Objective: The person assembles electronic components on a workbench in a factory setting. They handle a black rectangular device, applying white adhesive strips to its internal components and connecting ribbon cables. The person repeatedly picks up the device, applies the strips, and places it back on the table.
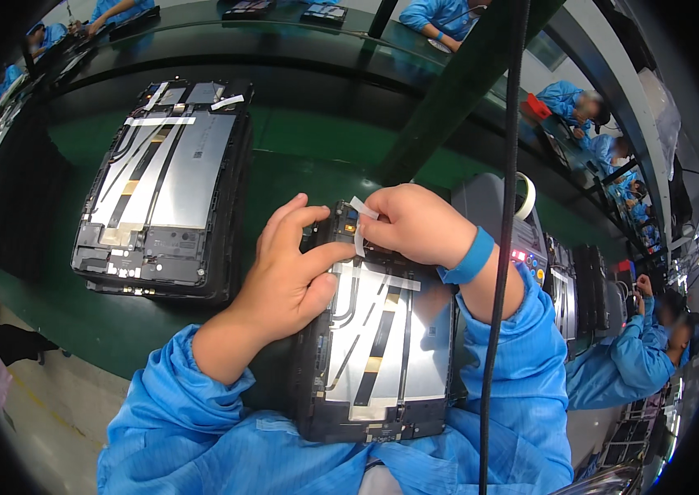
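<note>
An opened tablet (428, 342), its silver battery and flat cables showing, lies in front of me on a dark stack. At its far end my right hand (411, 223) pinches a small white tape strip (359, 241). Another white strip (363, 207) stands up beside those fingertips. My left hand (287, 276) rests along the tablet's left side with its fingers apart. One of its fingertips touches the area by the lower strip, while the others reach toward the far left corner. Part of the tablet's top edge is hidden under my right hand.
A stack of similar opened tablets (176, 173) with white tape pieces stands at left on the green table (291, 165). At right are a grey machine (481, 198) and a tape roll (525, 196). A black cable (499, 289) hangs in front. Co-workers in blue sit around.
</note>
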{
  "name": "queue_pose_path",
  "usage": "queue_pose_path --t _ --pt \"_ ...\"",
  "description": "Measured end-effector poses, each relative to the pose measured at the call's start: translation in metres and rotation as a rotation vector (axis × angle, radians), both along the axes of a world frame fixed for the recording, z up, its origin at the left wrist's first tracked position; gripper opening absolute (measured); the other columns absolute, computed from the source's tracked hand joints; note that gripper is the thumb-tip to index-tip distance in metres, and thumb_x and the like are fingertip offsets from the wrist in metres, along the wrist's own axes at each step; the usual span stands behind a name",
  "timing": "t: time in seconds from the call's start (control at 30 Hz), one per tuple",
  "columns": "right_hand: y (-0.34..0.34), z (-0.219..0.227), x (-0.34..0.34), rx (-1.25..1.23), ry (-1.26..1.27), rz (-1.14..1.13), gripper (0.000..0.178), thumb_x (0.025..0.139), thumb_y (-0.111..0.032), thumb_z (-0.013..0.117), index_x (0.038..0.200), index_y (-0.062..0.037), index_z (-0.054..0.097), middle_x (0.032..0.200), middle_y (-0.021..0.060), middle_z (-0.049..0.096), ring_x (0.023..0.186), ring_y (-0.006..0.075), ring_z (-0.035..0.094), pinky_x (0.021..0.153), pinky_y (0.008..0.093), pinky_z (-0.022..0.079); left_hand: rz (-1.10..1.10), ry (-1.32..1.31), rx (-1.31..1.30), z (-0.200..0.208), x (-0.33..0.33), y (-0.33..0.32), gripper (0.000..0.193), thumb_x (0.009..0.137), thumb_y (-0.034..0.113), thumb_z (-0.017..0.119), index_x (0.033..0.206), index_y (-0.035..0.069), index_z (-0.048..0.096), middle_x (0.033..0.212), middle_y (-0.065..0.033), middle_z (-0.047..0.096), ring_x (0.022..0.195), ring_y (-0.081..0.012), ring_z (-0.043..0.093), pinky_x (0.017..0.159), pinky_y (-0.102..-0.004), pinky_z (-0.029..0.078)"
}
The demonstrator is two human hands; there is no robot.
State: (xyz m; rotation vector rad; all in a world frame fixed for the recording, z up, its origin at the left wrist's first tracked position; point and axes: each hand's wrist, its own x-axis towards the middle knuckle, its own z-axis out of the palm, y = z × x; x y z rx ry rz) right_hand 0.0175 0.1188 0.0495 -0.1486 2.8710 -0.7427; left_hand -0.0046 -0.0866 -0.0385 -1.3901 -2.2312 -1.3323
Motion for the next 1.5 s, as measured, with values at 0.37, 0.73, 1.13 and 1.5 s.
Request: queue_pose_path --t 0.37,0.73,1.13,1.5 --pt "-0.015 0.002 0.003 0.138 0.064 -0.124 0.016 0.075 -0.015 0.066 0.077 0.0008 0.065 0.068 0.017 0.062 0.061 0.0298 0.061 0.06 0.0364 0.049 0.012 0.024 -0.032 -0.002 -0.001 -0.002 0.035 0.088 0.033 0.049 0.108 0.01 0.068 0.13 -0.0211 0.043 0.13 -0.0462 0.03 0.107 -0.0535 0.025" --pt "-0.004 -0.019 0.055 -0.017 0.416 0.233 0.034 0.076 0.004 0.06 0.11 -0.0015 0.06 0.11 0.0149 0.062 0.099 0.0313 0.061 0.084 0.0365 0.051 0.074 0.183 -0.054 0.005 0.001 -0.003 0.035 0.083 0.033 0.055 0.104 0.01 0.07 0.125 -0.0194 0.048 0.126 -0.0439 0.036 0.105 -0.0528 0.027" --pt "-0.028 -0.002 0.133 -0.018 0.602 0.192 0.025 0.074 -0.016 0.072 0.095 -0.0048 0.063 0.101 0.0092 0.067 0.1 0.026 0.062 0.09 0.0404 0.043 -0.213 0.215 0.153 0.059 0.059 -0.005 0.027 0.065 0.021 0.08 0.085 0.007 0.069 0.072 -0.0042 0.062 0.066 -0.023 0.06 0.063 -0.0341 0.044" --pt "0.019 -0.012 0.175 -0.307 0.755 -0.368 0.006 0.079 -0.005 0.066 0.085 -0.0056 0.064 0.085 0.0062 0.069 0.079 0.0216 0.065 0.074 0.0316 0.047 -0.302 -0.312 -0.18 0.099 0.063 0.051 0.044 0.072 0.015 0.076 0.112 0.002 0.064 0.077 -0.009 0.066 0.07 -0.0242 0.064 0.06 -0.0334 0.051"
